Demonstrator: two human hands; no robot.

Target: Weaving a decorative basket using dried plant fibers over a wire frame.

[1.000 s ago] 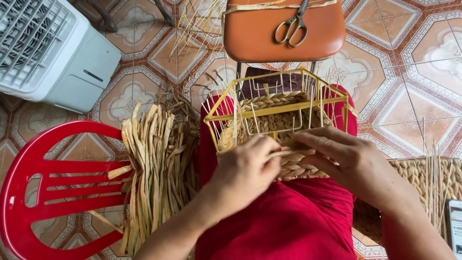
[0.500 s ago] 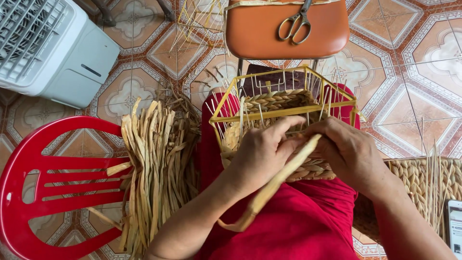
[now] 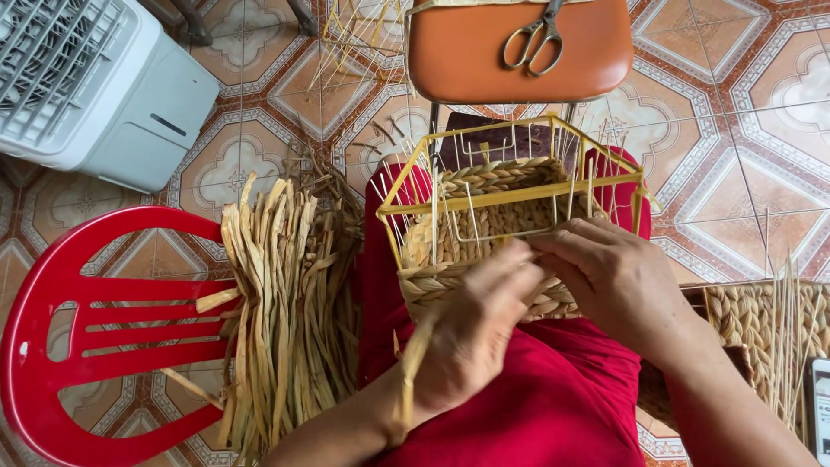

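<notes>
At the upper left of the frame sits a white slatted fan unit [image 3: 82, 78] on the patterned tile floor [image 3: 743, 112]. Below it, at the lower left, a red plastic chair [image 3: 95, 320] carries a bundle of dried straw strands [image 3: 277, 320] draped over its right edge. In the middle, on your red-clothed lap, rests the half-woven basket [image 3: 484, 251] on its yellow wire frame [image 3: 510, 195], braided rows climbing the lower wall. Your left hand [image 3: 471, 333] is curled closed, pinching a flat straw strand [image 3: 413, 367] that trails down toward the lower edge. Your right hand [image 3: 618, 281] lies palm down just beside it, fingers bent against the weave; you cannot tell what it grips. Above, an orange seat [image 3: 519, 65] holds scissors [image 3: 534, 39]. At the right edge stands a finished woven basket [image 3: 765, 329]. Bare tiles lie open at upper right.
</notes>
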